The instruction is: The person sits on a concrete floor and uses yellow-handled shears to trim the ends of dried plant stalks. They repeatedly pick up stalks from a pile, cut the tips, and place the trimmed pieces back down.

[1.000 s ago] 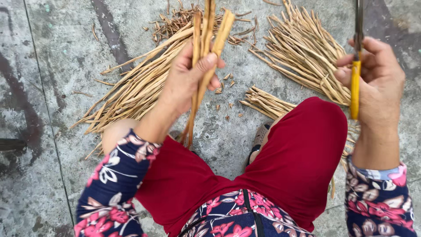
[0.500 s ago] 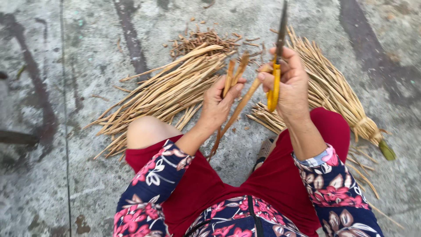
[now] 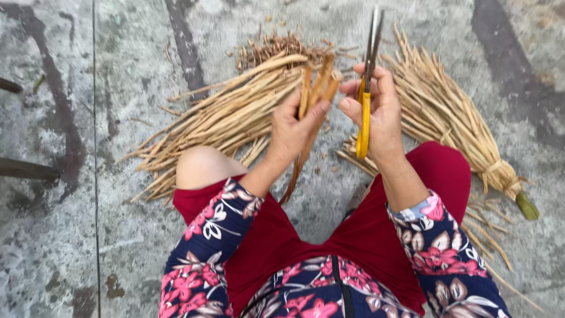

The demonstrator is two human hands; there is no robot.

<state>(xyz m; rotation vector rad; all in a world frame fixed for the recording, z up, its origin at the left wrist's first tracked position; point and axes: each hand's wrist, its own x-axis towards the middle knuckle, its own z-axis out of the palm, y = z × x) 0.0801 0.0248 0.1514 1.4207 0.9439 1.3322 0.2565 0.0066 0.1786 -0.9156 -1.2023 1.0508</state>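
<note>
A seated person's left hand [image 3: 291, 131] is clenched around a small bunch of dried stalks [image 3: 313, 100], held upright in front of the knees with the tops fanning out above the fist. Just beside it, the right hand [image 3: 379, 115] grips a pair of yellow-handled scissors [image 3: 366, 88], blades pointing away from the body and closed or nearly so (the angle does not show which); the two hands are near each other but apart. Below them, red shorts [image 3: 353, 235] and floral sleeves [image 3: 203, 235] fill the near edge of the view. On the grey concrete floor [image 3: 118, 88] a loose pile of dried stalks [image 3: 223, 121] lies toward the left, a heap of short trimmings [image 3: 276, 47] toward the far edge, and a tied bundle of stalks [image 3: 447, 118] toward the right.
</note>
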